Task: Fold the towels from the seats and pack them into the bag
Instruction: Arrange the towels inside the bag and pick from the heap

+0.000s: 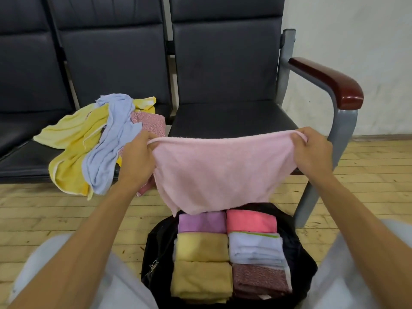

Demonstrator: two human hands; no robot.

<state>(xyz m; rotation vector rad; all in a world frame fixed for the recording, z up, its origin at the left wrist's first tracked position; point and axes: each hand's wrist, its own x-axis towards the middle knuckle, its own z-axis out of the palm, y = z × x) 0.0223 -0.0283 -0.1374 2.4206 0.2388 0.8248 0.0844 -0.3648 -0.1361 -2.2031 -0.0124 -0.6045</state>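
Dark seats (223, 63) behind; pink towel (223, 170) between left hand (138, 157) and right hand (312, 152), both gripping

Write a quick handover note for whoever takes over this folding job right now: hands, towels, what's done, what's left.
Left hand and right hand each grip a top corner of the pink towel, held spread above the bag.
Done: six folded towels lie in the bag in two columns.
Left: fold and pack the pink towel, then the unfolded pile on the seat: yellow, light blue and patterned pink pieces.
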